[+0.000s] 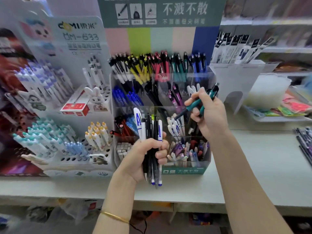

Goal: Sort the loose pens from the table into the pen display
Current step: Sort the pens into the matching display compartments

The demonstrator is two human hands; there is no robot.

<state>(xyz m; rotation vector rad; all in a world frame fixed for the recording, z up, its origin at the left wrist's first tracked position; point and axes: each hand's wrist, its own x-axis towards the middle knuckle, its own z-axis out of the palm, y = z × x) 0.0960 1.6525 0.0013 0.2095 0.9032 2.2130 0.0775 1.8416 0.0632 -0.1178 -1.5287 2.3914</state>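
Note:
My left hand (143,157) grips an upright bundle of pens (152,132), black ones mixed with white ones that have blue caps. It hovers in front of the clear tiered pen display (199,78). My right hand (209,114) is raised higher, in front of the display's middle tier, and pinches a teal pen with a black tip (194,105), held at a slant with the tip pointing down-left. A second teal pen seems tucked in the same hand. The display's back row holds black, yellow, red, teal and blue pens sorted by colour.
A white stand (70,102) with white pens, a rabbit figure and a red box is at the left. A white bowl-like container (268,92) and coloured packets lie on the right. Dark pens (303,142) lie at the table's right edge. Shelves run behind.

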